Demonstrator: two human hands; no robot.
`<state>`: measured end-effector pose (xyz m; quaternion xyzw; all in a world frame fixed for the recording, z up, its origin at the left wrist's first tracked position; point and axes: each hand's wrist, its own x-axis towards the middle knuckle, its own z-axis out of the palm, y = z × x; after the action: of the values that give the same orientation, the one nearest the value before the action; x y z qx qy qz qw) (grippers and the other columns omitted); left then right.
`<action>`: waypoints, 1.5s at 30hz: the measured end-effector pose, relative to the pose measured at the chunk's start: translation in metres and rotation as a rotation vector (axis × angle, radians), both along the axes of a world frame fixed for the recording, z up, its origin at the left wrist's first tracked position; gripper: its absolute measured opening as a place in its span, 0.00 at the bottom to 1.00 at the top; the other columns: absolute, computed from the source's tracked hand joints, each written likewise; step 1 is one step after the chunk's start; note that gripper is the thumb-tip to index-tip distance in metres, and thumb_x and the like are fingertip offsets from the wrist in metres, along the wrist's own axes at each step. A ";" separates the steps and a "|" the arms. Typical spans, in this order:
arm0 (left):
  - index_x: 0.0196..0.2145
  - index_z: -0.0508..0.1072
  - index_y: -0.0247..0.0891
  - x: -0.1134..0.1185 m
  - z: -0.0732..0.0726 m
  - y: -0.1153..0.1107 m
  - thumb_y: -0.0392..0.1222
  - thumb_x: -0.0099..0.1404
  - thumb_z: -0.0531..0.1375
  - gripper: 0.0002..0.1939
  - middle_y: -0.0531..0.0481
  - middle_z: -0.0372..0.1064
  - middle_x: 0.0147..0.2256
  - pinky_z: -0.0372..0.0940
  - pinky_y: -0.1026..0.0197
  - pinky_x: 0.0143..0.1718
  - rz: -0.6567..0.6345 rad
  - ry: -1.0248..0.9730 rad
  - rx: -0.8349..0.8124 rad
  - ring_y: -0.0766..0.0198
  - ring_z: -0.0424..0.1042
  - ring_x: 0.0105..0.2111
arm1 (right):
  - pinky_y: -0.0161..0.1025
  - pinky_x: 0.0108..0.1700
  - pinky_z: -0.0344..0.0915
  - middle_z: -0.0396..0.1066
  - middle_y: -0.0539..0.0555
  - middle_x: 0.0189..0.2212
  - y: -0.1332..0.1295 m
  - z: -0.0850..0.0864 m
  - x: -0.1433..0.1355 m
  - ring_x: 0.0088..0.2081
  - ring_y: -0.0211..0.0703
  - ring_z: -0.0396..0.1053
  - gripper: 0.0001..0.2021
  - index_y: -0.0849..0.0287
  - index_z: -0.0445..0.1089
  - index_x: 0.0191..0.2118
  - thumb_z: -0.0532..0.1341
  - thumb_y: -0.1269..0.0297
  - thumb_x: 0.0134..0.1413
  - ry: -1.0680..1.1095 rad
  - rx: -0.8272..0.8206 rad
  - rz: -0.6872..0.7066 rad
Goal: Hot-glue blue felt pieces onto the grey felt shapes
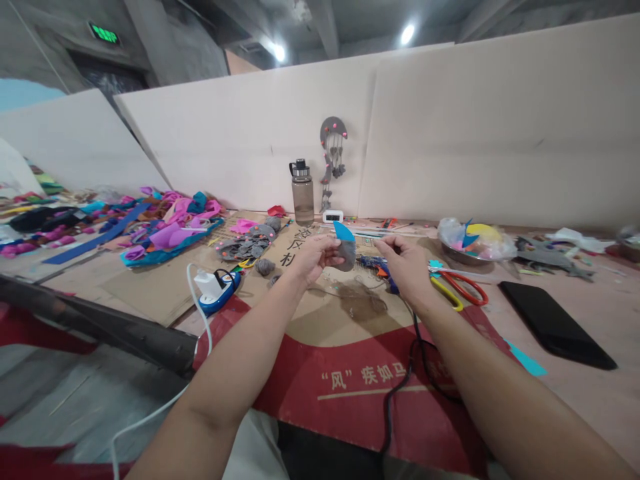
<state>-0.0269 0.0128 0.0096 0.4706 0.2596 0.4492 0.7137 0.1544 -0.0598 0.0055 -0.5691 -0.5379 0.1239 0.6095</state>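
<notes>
Over the middle of the cardboard, my left hand (319, 259) pinches a small curved grey felt piece (347, 256) with a blue tip pointing up. To its right, my right hand (404, 263) is closed, thumb and fingertips pressed together; what they hold, if anything, is too small to make out. A blue glue gun (371, 261) lies between and behind the hands, partly hidden by my right hand. Thin grey yarn (367, 297) trails in loose loops on the cardboard below the felt piece. Beside my right wrist lie scissors with red and yellow handles (465, 288).
A bottle (303, 195) stands behind, near a felt moon hanging (333, 127). Grey felt pieces (247, 245) and a blue power strip (220, 293) lie left. At right are a metal bowl (467, 256) and a black phone (555, 323). A black cable (387, 400) crosses the cardboard's front.
</notes>
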 end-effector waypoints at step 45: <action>0.32 0.75 0.31 0.024 -0.019 -0.014 0.35 0.60 0.66 0.04 0.49 0.71 0.31 0.73 0.62 0.33 -0.097 0.263 0.169 0.68 0.73 0.30 | 0.38 0.31 0.55 0.67 0.48 0.22 0.015 -0.032 -0.006 0.26 0.37 0.58 0.16 0.59 0.71 0.26 0.66 0.50 0.42 0.234 -0.156 0.176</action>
<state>-0.0027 -0.0016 -0.0091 0.5956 0.2888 0.3690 0.6524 0.1486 -0.0447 -0.0261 -0.5471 -0.4996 0.2835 0.6088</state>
